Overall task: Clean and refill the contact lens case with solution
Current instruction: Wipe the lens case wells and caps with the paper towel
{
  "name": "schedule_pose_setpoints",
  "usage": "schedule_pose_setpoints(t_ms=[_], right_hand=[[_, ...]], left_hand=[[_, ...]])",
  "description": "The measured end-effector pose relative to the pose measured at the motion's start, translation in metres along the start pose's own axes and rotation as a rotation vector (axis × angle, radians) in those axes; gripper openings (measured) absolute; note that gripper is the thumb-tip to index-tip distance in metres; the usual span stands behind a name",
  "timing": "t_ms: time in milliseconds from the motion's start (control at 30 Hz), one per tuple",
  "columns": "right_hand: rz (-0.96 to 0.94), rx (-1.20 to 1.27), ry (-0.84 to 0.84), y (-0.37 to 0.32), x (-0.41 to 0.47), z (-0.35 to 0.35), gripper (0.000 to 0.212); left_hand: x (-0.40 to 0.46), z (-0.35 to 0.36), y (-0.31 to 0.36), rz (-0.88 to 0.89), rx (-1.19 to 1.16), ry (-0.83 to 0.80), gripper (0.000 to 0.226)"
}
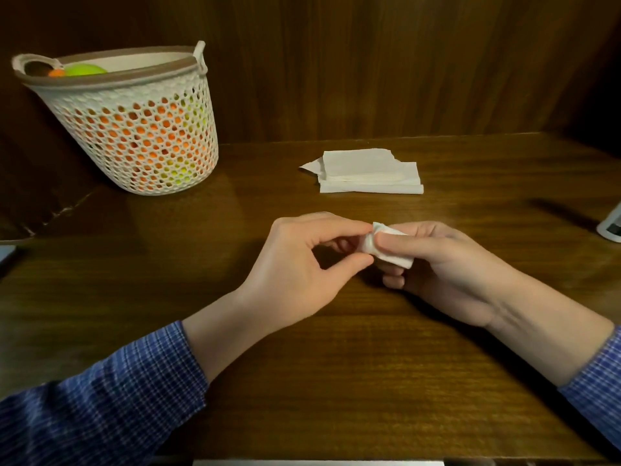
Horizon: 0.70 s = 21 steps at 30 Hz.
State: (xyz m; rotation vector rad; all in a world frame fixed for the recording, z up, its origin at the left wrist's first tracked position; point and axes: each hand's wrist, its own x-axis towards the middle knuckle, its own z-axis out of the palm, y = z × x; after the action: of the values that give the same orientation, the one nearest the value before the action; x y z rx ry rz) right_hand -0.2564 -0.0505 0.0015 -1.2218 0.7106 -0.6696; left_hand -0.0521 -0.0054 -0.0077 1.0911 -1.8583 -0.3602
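- Spanning the whole lower view: dark wooden tabotop (336, 381), bare under the two forearms.
- Standing at far left: white perforated basket (134, 129), orange and green contents glimpsed through the holes, well apart from the hands.
- Lying beyond the hands: stack of white tissues (369, 173), flat, thin, soft; likely weightless to lift, best taken by a corner.
- Hovering just above the tabletop: left hand (302, 264), thumb and forefinger pinched toward something small, hidden from view.
- Meeting it: right hand (447, 264), fingers (396, 243) curled and clamped on a folded tissue piece (389, 247).
- Presumably wrapped inside that tissue: contact lens case, not actually visible; cannot tell its exact position.
- Judging by kind: small, light, rigid plastic, slick when wet; best pinched across the rim, wiped with gentle twisting pressure.
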Motion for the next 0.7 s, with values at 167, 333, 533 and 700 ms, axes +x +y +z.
schedule_pose_setpoints(t_ms=[167, 333, 533, 700], right_hand=[[0.249, 0.432, -0.130, -0.003, 0.000, -0.003, 0.026], [0.193, 0.442, -0.071, -0.008, -0.001, -0.006, 0.018], [-0.369, -0.544, 0.244, -0.003, -0.006, -0.006, 0.015], [-0.658, -0.789, 0.233, 0.001, -0.008, 0.001, 0.015]], left_hand=[[0.003, -0.001, 0.001, 0.275, 0.212, 0.022, 0.035], [0.005, -0.004, -0.001, -0.175, -0.229, -0.025, 0.032], [0.017, -0.013, -0.003, -0.728, -1.073, -0.243, 0.024], [0.016, -0.011, -0.005, -0.761, -1.066, -0.315, 0.044]])
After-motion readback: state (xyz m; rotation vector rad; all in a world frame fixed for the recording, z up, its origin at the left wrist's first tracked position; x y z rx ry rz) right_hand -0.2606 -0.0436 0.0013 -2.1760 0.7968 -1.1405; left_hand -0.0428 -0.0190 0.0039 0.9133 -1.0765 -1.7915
